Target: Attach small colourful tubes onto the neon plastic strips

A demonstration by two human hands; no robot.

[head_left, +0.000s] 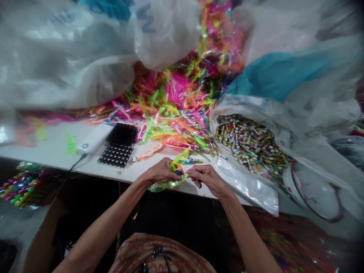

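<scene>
My left hand [163, 170] is closed around several bright plastic pieces, among them a translucent yellow-green piece [182, 158] that looks like part of a glasses frame. Orange and blue bits show between its fingers, and clear green parts hang below. My right hand [205, 178] pinches a small, light-coloured piece [187, 175] up against the bundle in the left hand. Both hands are over the front edge of the white table [136, 172]. Exactly how the small piece meets the plastic is too small to make out.
A heap of neon plastic pieces [176, 110] spreads behind the hands. On the right, an open bag [218, 104] holds many small printed cylinders [247, 140], beside a flat clear packet [247, 185] and a bowl [315, 189]. A black perforated tray [115, 155] and white device [92, 140] lie left.
</scene>
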